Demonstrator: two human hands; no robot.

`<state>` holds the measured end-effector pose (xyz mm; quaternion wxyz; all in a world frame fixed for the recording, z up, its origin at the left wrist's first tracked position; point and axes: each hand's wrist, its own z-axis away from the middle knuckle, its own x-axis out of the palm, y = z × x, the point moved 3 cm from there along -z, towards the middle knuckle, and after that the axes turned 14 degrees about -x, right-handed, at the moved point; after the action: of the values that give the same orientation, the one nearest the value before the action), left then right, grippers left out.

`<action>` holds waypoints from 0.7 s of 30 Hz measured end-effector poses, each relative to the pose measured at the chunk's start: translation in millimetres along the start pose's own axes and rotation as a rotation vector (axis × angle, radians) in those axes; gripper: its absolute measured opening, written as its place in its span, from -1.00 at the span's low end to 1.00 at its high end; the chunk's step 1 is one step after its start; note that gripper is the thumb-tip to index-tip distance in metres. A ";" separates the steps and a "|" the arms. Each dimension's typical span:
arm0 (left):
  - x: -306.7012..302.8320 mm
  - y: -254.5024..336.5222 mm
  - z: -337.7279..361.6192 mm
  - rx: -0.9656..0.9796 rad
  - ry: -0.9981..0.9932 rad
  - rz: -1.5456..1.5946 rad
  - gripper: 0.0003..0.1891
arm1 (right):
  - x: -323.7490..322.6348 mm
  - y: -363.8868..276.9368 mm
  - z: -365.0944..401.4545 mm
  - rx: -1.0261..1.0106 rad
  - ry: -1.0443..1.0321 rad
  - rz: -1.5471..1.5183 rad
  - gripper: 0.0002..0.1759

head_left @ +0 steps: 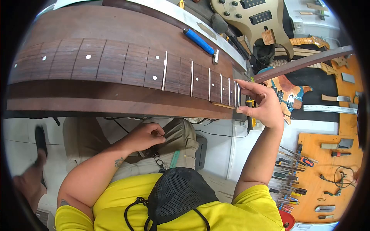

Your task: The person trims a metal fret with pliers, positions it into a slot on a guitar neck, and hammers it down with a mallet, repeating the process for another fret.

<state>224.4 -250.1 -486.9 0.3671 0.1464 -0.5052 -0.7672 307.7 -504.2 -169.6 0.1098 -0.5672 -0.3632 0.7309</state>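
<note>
A dark guitar fretboard (111, 63) with white dot inlays lies along a brown wooden block (115, 101). Silvery frets cross its right half; the left half shows bare slots. At the fretboard's right end, my right hand (262, 104) spans its width, thumb on the near edge and fingers on the far edge. My left hand (148, 136) hangs over my lap below the block, fingers curled together; anything in them is too small or hidden to name. A blue-handled hammer (199, 41) lies beyond the fretboard, its metal head towards the right.
Guitar bodies (239, 19) and necks lie at the back right. A wooden board (308, 154) at the right carries many tools. A yellow-and-black tool (249, 113) is just below my right hand. Another person's foot (38, 158) shows at far left.
</note>
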 end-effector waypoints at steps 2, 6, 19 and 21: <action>0.6 7.3 4.4 -0.055 -0.048 -0.048 -0.63 | 0.0 -1.9 0.4 0.005 -0.010 0.013 -0.05; 0.8 12.9 7.6 -0.093 -0.115 -0.199 -0.58 | 1.3 -4.8 0.2 -0.012 -0.005 0.023 -0.05; 1.7 18.9 14.5 -0.018 -0.100 -0.307 -0.57 | 1.8 -20.5 -5.6 0.026 -0.028 0.199 -0.07; 1.9 24.3 18.9 -0.118 -0.156 -0.211 -0.49 | 2.5 -22.2 -6.7 0.037 -0.044 0.216 -0.11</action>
<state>221.9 -244.1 -456.7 0.2520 0.1169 -0.4679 -0.8390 307.4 -484.3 -157.5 0.0330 -0.5848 -0.2890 0.7572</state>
